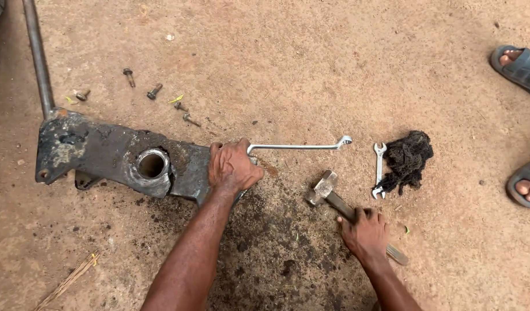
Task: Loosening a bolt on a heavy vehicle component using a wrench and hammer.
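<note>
Down on the dirt ground [311, 52], the left hand [233, 167] is clamping the near end of a long silver ring spanner [299, 147] against a grimy, rusted steel bracket [103, 152] with a round bore. Meanwhile the right hand [366, 233] is closing around the wooden handle of a hammer [325, 190], lying just beside an open-end spanner [379, 167] and a black rag [409, 158].

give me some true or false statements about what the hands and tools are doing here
1. The left hand rests on the dark metal part by a long ring spanner. True.
2. The right hand grips a screwdriver. False: it holds a hammer by the handle.
3. The hammer is raised in the air. False: its head lies on the ground.
4. A small open-end spanner lies beside a dark rag. True.
5. Loose bolts lie on the dirt. True.
</note>
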